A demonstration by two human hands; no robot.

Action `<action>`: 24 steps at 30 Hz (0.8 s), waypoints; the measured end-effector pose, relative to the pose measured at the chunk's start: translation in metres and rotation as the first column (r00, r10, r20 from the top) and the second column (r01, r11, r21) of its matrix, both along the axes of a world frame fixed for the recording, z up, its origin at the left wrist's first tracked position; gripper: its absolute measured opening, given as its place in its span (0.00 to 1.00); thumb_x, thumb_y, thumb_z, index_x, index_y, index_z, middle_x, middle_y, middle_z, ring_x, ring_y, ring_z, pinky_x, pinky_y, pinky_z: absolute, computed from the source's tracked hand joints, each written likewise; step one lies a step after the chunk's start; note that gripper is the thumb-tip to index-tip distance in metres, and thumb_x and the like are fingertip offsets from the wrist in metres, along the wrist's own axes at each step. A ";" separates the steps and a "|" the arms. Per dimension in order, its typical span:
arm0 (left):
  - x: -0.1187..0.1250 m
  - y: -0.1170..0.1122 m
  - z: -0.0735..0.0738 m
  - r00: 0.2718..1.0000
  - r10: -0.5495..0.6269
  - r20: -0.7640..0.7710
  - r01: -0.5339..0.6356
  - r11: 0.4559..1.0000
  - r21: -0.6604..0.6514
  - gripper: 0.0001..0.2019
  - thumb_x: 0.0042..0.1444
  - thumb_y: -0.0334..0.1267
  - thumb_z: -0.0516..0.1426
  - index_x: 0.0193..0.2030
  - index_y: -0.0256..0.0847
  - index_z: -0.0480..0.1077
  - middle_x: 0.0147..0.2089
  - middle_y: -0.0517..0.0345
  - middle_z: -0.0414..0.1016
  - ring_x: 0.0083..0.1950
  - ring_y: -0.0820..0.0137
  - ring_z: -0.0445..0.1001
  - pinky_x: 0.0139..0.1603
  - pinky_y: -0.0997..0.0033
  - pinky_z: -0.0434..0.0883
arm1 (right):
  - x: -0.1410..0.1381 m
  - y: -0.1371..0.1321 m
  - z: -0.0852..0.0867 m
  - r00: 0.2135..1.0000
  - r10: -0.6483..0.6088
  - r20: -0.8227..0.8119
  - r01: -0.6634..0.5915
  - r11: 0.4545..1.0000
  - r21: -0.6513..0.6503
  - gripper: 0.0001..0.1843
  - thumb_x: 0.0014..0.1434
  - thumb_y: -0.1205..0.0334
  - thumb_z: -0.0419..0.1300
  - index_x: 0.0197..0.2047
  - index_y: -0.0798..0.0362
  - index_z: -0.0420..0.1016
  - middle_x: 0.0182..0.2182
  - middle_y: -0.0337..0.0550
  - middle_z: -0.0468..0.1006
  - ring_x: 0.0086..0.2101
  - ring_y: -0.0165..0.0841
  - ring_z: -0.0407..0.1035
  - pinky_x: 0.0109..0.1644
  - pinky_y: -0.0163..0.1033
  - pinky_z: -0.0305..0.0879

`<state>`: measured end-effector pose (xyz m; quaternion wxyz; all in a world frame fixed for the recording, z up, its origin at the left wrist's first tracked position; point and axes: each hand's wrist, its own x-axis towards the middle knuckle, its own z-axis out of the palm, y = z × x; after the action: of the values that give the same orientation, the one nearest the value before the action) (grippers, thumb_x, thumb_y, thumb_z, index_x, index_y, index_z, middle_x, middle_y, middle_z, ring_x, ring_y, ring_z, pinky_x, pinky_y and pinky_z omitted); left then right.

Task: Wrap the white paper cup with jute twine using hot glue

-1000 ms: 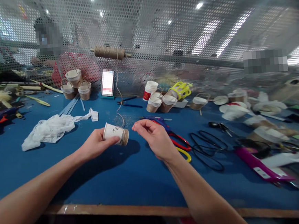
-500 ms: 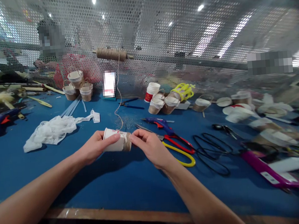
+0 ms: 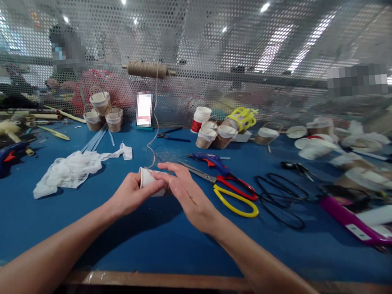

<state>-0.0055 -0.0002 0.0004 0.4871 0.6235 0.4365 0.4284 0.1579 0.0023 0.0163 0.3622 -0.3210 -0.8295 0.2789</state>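
Observation:
My left hand (image 3: 132,193) is closed around a white paper cup (image 3: 146,177) lying on its side, its open rim facing left. My right hand (image 3: 191,197) lies over the cup's base end with its fingers stretched out, covering most of the twine wrapped there. A strand of twine (image 3: 156,118) runs slackly from the cup area up to a twine spool (image 3: 147,69) on a rod at the mesh panel. Scissors (image 3: 236,200) with red and yellow handles lie just right of my right hand, below a blue glue gun (image 3: 210,161).
White lace fabric (image 3: 70,170) lies at left. Twine-wrapped cups (image 3: 114,120) are stacked behind it, near a phone (image 3: 144,109). More cups (image 3: 206,135), pliers (image 3: 174,135), a black cord (image 3: 281,199) and a purple tool (image 3: 358,222) lie around on the blue tabletop (image 3: 122,248).
My right hand has gone from pinching at the cup's base end to lying over it with its fingers extended. The wrapped twine, visible before, is now mostly covered.

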 end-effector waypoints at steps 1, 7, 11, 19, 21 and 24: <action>0.001 0.000 0.000 1.000 0.008 0.008 -0.007 1.000 -0.011 0.12 0.50 0.43 0.55 0.28 0.34 0.71 0.22 0.61 0.68 0.24 0.76 0.61 0.25 0.77 0.59 | 0.000 0.000 0.000 1.000 0.008 -0.013 -0.008 1.000 -0.022 0.21 0.62 0.53 0.40 0.50 0.48 0.68 0.52 0.44 0.63 0.55 0.35 0.52 0.59 0.48 0.47; 0.000 0.001 0.000 0.995 0.062 0.083 -0.053 0.992 -0.112 0.11 0.46 0.42 0.58 0.27 0.33 0.72 0.22 0.60 0.70 0.23 0.76 0.63 0.25 0.77 0.60 | 0.001 0.002 0.003 0.992 0.009 -0.124 -0.034 0.979 -0.201 0.22 0.62 0.52 0.39 0.45 0.48 0.71 0.53 0.42 0.64 0.52 0.34 0.58 0.56 0.44 0.54; -0.003 0.003 -0.003 0.979 0.135 0.151 -0.106 0.977 -0.185 0.12 0.45 0.43 0.59 0.29 0.33 0.73 0.23 0.60 0.71 0.23 0.76 0.64 0.25 0.77 0.60 | 0.016 0.019 0.010 0.952 -0.186 -0.242 0.135 0.968 -0.211 0.18 0.60 0.53 0.44 0.41 0.50 0.71 0.44 0.43 0.72 0.46 0.32 0.65 0.50 0.42 0.60; -0.007 0.006 -0.003 0.971 0.182 0.152 -0.160 0.976 -0.146 0.11 0.46 0.41 0.59 0.30 0.32 0.74 0.26 0.57 0.74 0.26 0.75 0.66 0.28 0.76 0.61 | 0.096 0.093 0.021 0.686 -0.718 0.116 0.727 0.676 -0.117 0.05 0.52 0.67 0.55 0.33 0.57 0.70 0.35 0.49 0.74 0.39 0.37 0.68 0.41 0.41 0.64; -0.007 0.006 -0.001 0.971 0.198 0.138 -0.181 0.976 -0.123 0.10 0.46 0.39 0.59 0.29 0.32 0.74 0.25 0.57 0.73 0.25 0.75 0.65 0.27 0.77 0.61 | 0.106 0.104 0.012 0.668 -0.700 0.252 0.742 0.650 -0.163 0.07 0.52 0.65 0.58 0.35 0.58 0.71 0.37 0.49 0.73 0.39 0.37 0.67 0.42 0.43 0.64; -0.007 0.006 0.000 0.967 0.212 0.141 -0.198 0.974 -0.107 0.10 0.46 0.39 0.58 0.30 0.32 0.74 0.25 0.57 0.73 0.25 0.75 0.65 0.26 0.77 0.61 | 0.109 0.113 -0.005 0.671 -0.642 0.371 0.736 0.636 -0.231 0.14 0.58 0.59 0.53 0.46 0.54 0.66 0.45 0.46 0.68 0.41 0.34 0.66 0.43 0.44 0.65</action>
<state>-0.0122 0.0061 0.0004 0.5002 0.5173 0.4796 0.5021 0.2664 0.1157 0.0114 0.2663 -0.7088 -0.6144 0.2218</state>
